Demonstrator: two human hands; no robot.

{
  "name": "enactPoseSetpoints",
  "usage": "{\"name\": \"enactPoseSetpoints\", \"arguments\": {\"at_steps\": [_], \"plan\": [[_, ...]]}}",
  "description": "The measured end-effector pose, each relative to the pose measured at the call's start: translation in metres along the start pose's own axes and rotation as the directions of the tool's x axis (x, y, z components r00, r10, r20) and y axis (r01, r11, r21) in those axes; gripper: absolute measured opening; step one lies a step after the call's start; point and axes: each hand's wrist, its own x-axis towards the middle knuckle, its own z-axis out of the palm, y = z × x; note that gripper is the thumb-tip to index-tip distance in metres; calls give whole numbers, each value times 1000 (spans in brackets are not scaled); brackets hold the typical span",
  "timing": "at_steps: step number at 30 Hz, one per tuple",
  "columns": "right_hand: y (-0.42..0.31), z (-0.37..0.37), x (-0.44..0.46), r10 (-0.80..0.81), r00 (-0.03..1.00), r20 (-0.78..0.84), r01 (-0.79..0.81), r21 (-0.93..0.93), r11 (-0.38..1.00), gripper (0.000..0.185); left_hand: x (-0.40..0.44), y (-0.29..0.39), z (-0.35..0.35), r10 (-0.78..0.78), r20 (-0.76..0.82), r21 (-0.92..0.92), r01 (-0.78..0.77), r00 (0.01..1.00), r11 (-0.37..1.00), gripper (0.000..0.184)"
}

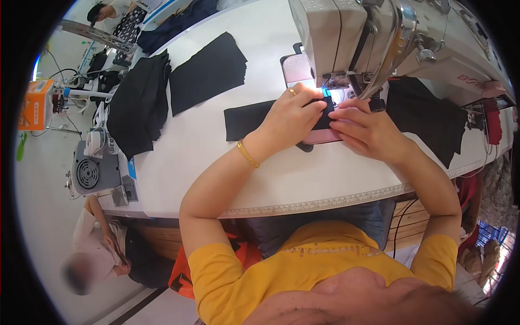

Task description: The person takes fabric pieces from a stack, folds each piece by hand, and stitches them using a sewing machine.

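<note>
My left hand (292, 117), with a ring and a gold bracelet, presses its closed fingers onto a folded black fabric piece (246, 120) in front of the sewing machine (333, 40). Opposite it, my right hand (368, 130) pinches the same fabric near its right end, fingers bent together. Between the hands, the fabric edge lies close to the lit needle area (337, 93). A pinkish machine plate (327, 135) shows beneath the fabric. The exact grip of the fingertips is partly hidden.
Left on the white table (206, 162) lie a black fabric panel (208, 73) and a stack of black pieces (140, 105). More black fabric (425, 116) rests right. A measuring tape (325, 204) runs along the front edge. Other people sit at left and far back.
</note>
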Motion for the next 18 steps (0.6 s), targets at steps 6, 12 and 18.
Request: {"name": "enactPoseSetpoints", "arguments": {"at_steps": [6,12,18], "plan": [[0,1,-1,23,1000,0,-23,10,1000,28,1,2,-1,-12,-13,24,12,1000,1000,18],[1,5,-2,31,999,-40,-31,-6,999,29,-5,7,-14,89,114,-71,-81,989,994,19],[0,3,1,74,997,-3,-74,-46,996,40,-1,-8,-10,72,83,-59,-67,994,996,22]]}}
